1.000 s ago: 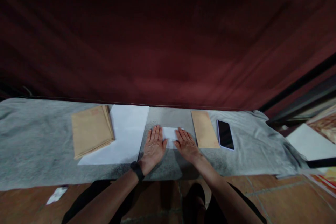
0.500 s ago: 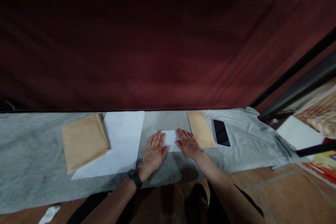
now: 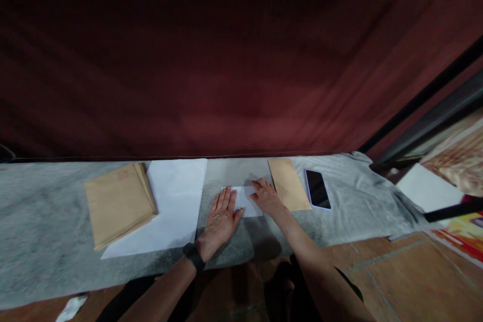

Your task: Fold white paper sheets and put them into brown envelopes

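My left hand [image 3: 221, 215] lies flat, fingers stretched out, over the left end of a small folded white sheet of paper [image 3: 248, 207] on the grey cloth. Over the paper's right edge is my right hand [image 3: 267, 197], its fingers bent and a little apart, with nothing visible in them. Whether its fingertips touch the paper I cannot tell. A single brown envelope [image 3: 290, 185] lies just right of that hand. Left of my left hand rests a large white sheet of paper [image 3: 180, 201], partly under a stack of brown envelopes [image 3: 118, 204].
A phone [image 3: 317, 189] in a pale purple case lies right of the single envelope. The grey cloth [image 3: 358, 201] covers the long narrow surface, backed by a dark red curtain [image 3: 226, 85]. Dark metal bars [image 3: 433, 93] stand at the right. White scrap [image 3: 71, 308] lies on the tiled floor.
My right hand has lifted from lying flat on the folded paper and its fingers have bent, baring more of the paper's right end. My left hand has stayed in place.
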`<move>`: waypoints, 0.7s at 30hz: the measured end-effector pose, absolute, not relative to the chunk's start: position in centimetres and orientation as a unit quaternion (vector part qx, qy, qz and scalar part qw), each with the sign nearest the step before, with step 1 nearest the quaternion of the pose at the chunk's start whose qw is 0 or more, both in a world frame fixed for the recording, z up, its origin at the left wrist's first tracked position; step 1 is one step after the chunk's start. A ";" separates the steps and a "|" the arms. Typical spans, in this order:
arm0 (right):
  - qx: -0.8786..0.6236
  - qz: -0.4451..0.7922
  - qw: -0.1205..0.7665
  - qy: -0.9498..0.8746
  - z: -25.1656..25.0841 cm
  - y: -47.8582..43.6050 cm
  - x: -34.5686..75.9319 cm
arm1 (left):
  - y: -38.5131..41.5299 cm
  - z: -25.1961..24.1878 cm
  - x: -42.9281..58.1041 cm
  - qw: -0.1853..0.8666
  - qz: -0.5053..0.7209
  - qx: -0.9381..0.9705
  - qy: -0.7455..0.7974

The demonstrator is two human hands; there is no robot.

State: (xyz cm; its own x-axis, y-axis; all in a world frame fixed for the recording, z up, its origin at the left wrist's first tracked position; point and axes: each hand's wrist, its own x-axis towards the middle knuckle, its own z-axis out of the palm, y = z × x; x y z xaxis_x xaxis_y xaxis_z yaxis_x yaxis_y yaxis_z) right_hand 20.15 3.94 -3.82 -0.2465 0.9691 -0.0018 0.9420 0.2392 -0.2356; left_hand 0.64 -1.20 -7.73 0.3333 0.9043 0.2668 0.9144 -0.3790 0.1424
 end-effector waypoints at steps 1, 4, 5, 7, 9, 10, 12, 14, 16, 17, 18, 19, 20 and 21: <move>-0.616 0.101 0.068 -0.779 -3.7 4.1 20.0 | -1.2 -7.7 0.7 0.017 -0.152 -0.815 -0.558; -0.630 0.117 0.067 -0.764 -3.4 4.7 19.8 | -1.3 -7.8 0.7 0.013 -0.157 -0.813 -0.561; -0.634 0.118 0.070 -0.761 -3.3 4.8 19.8 | -1.3 -7.9 0.7 0.010 -0.161 -0.812 -0.560; -0.634 0.131 0.083 -0.758 -3.2 5.1 19.8 | -1.2 -8.1 0.6 0.002 -0.172 -0.813 -0.556; -0.630 0.170 0.111 -0.750 -3.1 5.4 20.1 | -1.2 -8.4 0.4 -0.013 -0.188 -0.811 -0.554; -0.628 0.193 0.126 -0.744 -3.1 5.5 20.3 | -1.1 -8.4 0.3 -0.026 -0.198 -0.808 -0.555; -0.625 0.230 0.151 -0.731 -3.1 5.6 20.7 | -0.7 -8.5 0.1 -0.063 -0.225 -0.792 -0.564; -0.618 0.252 0.166 -0.726 -3.1 5.8 21.1 | -0.2 -8.3 -0.1 -0.113 -0.270 -0.765 -0.574; -0.605 0.280 0.186 -0.722 -3.0 6.0 21.4 | 0.4 -7.8 -0.1 -0.178 -0.336 -0.719 -0.582; -0.597 0.307 0.202 -0.713 -3.0 6.0 21.5 | 0.8 -7.5 -0.2 -0.219 -0.373 -0.685 -0.586; -0.589 0.345 0.225 -0.696 -2.9 6.1 21.6 | 1.1 -7.1 -0.2 -0.267 -0.410 -0.642 -0.590; -0.579 0.391 0.253 -0.670 -2.8 6.1 21.7 | 1.3 -6.7 -0.2 -0.321 -0.441 -0.592 -0.593; -0.566 0.439 0.284 -0.637 -2.6 6.0 21.7 | 1.5 -6.3 -0.3 -0.378 -0.466 -0.539 -0.591; -0.550 0.484 0.317 -0.602 -2.5 6.0 21.6 | 1.6 -5.8 -0.4 -0.436 -0.484 -0.485 -0.584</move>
